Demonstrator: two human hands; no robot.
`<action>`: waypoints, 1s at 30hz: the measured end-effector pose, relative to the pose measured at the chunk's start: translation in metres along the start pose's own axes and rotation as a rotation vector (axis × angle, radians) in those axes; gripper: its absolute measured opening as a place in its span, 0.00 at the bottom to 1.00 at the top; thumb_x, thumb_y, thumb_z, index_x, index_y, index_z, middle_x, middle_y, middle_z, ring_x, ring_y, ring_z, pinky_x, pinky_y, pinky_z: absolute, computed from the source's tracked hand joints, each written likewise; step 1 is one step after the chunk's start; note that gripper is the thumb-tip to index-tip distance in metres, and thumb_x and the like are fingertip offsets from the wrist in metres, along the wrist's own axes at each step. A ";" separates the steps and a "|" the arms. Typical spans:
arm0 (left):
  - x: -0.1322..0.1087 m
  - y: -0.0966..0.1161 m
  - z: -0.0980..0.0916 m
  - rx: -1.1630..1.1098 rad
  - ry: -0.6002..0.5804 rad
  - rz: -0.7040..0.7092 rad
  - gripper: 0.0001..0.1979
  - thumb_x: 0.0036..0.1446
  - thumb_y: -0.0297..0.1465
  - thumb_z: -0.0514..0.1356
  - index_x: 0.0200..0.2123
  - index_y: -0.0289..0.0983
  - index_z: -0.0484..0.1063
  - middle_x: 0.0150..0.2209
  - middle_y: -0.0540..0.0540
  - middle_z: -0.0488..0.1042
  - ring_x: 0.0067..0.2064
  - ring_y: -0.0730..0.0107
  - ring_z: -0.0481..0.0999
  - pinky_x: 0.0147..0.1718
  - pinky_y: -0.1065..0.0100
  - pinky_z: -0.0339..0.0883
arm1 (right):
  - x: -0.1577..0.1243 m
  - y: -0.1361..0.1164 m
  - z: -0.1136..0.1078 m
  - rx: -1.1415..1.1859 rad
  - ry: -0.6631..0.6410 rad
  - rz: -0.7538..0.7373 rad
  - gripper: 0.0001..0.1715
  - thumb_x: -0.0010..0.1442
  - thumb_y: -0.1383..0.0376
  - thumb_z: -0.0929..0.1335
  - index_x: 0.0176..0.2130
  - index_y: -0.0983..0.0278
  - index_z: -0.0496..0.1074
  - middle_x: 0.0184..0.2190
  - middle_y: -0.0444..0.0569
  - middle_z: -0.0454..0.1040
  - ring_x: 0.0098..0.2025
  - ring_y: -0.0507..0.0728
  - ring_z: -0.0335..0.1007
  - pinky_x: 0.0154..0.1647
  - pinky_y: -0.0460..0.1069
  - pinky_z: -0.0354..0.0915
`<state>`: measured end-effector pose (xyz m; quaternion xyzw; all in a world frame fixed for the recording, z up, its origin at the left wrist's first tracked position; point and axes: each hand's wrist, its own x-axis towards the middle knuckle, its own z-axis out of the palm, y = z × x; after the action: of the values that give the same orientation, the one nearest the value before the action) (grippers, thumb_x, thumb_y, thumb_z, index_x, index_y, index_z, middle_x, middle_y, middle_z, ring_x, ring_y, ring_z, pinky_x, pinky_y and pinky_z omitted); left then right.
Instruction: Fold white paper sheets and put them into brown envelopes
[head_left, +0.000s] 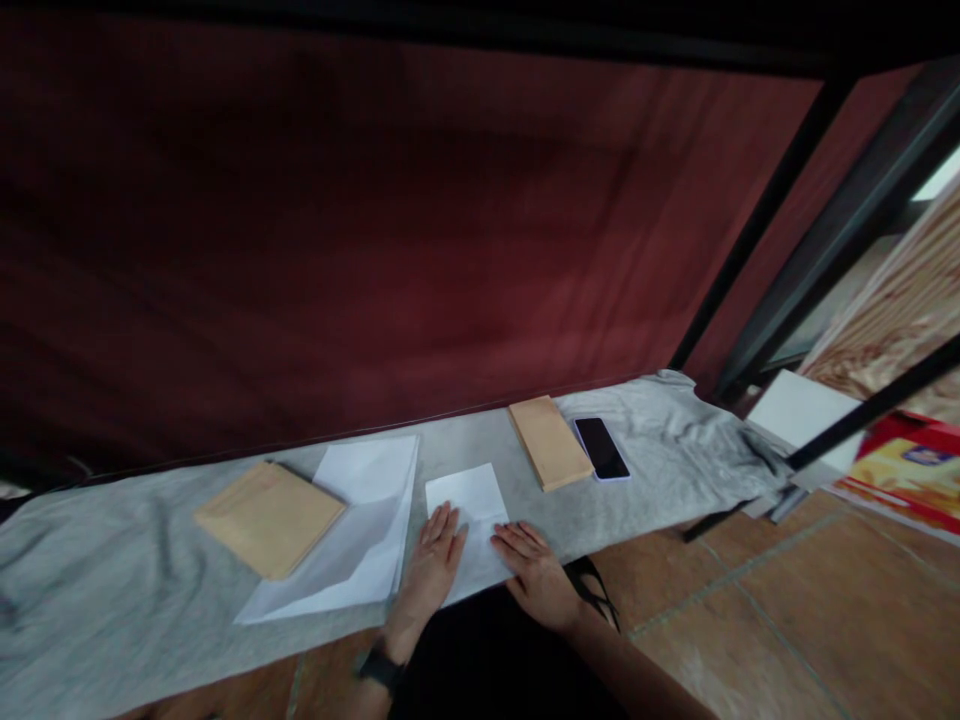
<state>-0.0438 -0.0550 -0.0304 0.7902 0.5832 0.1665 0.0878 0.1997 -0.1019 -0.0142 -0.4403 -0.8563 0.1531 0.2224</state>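
A folded white sheet of paper (468,490) lies in front of me on a grey cloth, with a crease running across it. My left hand (439,553) rests flat on its left side, fingers stretched out and pointing away from me. On the right edge of the same sheet lies my right hand (534,572), its fingers extended and angled to the left. Neither hand grips anything. Just left of the sheet are larger white papers (360,540), loosely folded, partly under a stack of brown envelopes (266,520).
Another stack of brown envelopes (550,443) lies right of the sheet, beside a phone (602,449) with a dark screen. Grey cloth (675,450) covers the narrow table. Behind stands a dark red panel (412,230); black metal posts and a red box (911,465) are at right.
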 end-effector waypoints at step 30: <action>-0.017 0.056 -0.026 -0.121 -0.202 0.192 0.27 0.67 0.39 0.51 0.67 0.44 0.58 0.70 0.42 0.57 0.70 0.59 0.56 0.68 0.45 0.49 | 0.012 0.015 -0.006 0.046 0.010 0.029 0.39 0.52 0.75 0.66 0.62 0.61 0.67 0.66 0.52 0.64 0.67 0.59 0.59 0.71 0.61 0.51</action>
<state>-0.0081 -0.0900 0.0101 0.8483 0.4821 0.1284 0.1773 0.2067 -0.0833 -0.0130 -0.4483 -0.8449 0.1740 0.2344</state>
